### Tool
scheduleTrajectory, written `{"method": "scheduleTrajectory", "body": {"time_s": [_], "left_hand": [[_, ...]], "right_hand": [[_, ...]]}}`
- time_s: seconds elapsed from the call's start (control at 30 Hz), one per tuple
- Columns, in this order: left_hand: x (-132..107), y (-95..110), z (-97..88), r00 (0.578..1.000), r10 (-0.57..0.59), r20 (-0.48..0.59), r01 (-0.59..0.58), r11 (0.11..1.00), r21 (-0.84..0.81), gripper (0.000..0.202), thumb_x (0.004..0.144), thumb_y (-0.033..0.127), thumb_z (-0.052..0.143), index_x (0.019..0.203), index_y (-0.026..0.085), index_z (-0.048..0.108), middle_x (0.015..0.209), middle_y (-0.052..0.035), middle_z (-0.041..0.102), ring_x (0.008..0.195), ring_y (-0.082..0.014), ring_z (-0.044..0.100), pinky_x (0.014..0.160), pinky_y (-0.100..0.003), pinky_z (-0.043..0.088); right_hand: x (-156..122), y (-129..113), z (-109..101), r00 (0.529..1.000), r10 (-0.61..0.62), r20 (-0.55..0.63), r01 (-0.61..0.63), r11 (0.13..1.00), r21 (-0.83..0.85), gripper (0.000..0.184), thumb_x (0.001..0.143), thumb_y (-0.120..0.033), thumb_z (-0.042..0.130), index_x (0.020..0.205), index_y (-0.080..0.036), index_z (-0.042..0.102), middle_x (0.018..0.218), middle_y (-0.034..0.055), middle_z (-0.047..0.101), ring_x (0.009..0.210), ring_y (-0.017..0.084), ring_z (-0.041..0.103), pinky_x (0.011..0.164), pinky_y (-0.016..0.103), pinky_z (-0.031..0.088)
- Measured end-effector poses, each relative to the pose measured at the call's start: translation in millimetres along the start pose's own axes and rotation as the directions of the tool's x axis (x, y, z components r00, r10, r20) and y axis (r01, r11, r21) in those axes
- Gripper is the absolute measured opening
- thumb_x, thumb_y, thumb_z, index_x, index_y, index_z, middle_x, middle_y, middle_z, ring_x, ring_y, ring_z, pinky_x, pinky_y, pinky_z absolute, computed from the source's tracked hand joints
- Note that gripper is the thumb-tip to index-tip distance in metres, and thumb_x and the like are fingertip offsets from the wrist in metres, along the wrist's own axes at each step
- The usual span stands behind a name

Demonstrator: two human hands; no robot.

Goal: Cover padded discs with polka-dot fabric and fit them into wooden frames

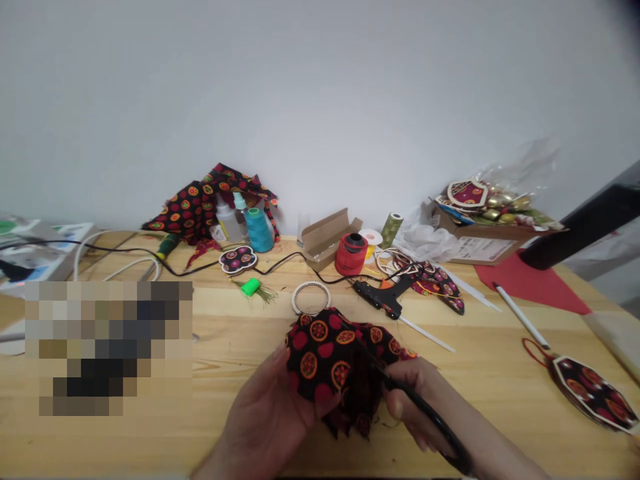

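L hand (270, 403) w/ cloth (317, 333); box (484, 249): ornaments (501, 200)

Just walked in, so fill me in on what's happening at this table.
A person is working on a piece of dark patterned cloth. Their left hand holds it up, while their right hand grips what look like black scissors with the front end at the cloth; whether they are cutting right now, I can't tell. Just beyond the cloth lie a pale ring and a glue gun, with a red thread spool farther back.
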State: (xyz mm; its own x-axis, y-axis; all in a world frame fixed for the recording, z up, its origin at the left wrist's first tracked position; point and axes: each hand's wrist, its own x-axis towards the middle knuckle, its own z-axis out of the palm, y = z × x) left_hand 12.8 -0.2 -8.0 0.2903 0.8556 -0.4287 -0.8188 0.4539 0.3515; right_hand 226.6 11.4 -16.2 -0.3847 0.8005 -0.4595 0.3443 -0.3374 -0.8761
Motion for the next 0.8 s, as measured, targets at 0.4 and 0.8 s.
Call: {"method": "scheduleTrajectory", "body": {"time_s": [0.4,0.8], "left_hand": [[2,-12,13.3,0.985,0.153,-0.078,-0.123,0.947,0.297,0.018,0.081,0.027,0.069,0.095,0.016,0.073,0.095,-0.0077,0.077,0.09,-0.0238,0.07,0.074,-0.03,0.054],[6,-15,14.1,0.956,0.247,-0.157,-0.181,0.921,0.344,0.016,0.073,0.025,0.078,0.083,0.013,0.075,0.079,-0.007,0.078,0.076,-0.0224,0.072,0.069,-0.029,0.055]], "right_hand": [[3,-1,20,0.999,0.034,-0.021,-0.035,0.999,-0.04,0.057,0.046,-0.063,0.08,0.05,-0.019,0.043,0.045,-0.0083,0.03,0.048,0.007,0.025,0.041,0.022,0.013],[-5,-6,23,0.999,0.023,0.042,-0.023,1.0,-0.02,0.047,0.055,-0.043,0.079,0.051,-0.019,0.039,0.048,-0.0086,0.03,0.05,0.006,0.023,0.043,0.024,0.013]]}}
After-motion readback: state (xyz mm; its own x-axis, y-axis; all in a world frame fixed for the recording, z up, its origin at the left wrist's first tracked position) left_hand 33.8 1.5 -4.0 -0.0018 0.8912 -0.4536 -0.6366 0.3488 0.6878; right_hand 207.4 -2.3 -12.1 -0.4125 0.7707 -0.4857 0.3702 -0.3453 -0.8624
